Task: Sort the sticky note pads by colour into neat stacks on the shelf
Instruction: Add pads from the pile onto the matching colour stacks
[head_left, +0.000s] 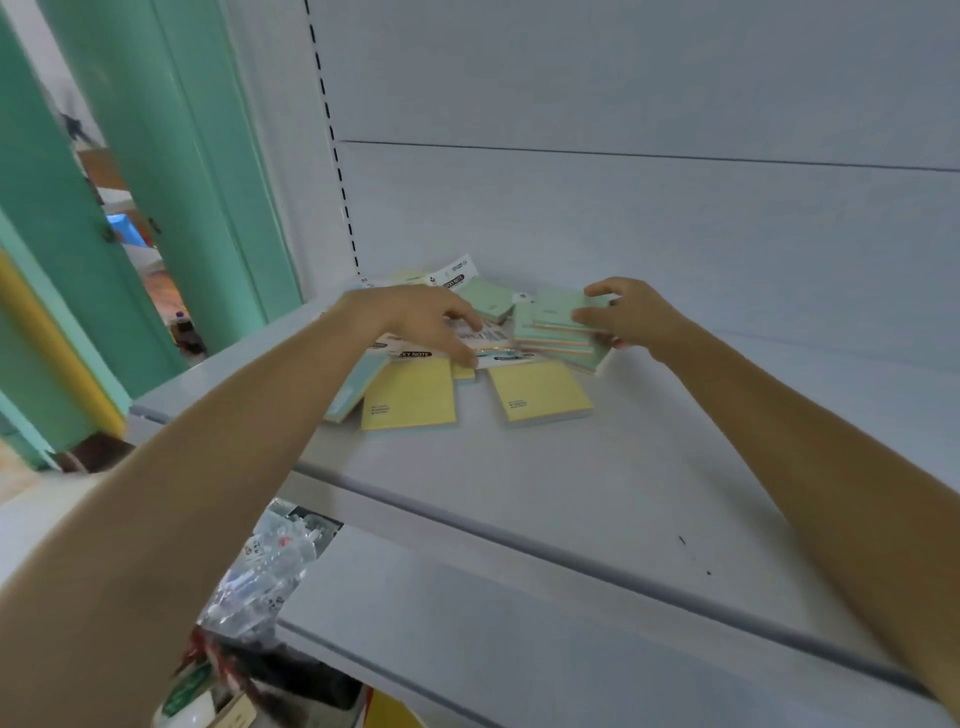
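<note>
Well, from my seat I see the sticky note pads (467, 353) lying in a loose heap at the back left of a pale grey shelf (571, 493), close to the rear wall. They are square and pastel, and some carry white header cards with black lettering. One card (454, 275) sticks up at the back of the heap.

Two yellow pads lie flat at the front, one on the left (408, 395) and one on the right (540, 389), each with small dark print in a lower corner. A pale blue-green pad (356, 387) leans tilted against the left yellow one. A single mint-green pad (485, 299) sits further back.

The right hand (634, 317) grips a small green stack (553, 325) at the right edge of the heap, thumb on top and fingers curled behind it. The pads in that stack are slightly fanned, not squared up.

The left hand (415, 317) reaches over the middle of the heap and pinches a white-labelled pack (488, 338) between thumb and fingers.

Below, a lower shelf (467, 623) juts out, with crumpled clear plastic bags (265, 571) beside it. A green door frame (182, 156) stands at the left.
</note>
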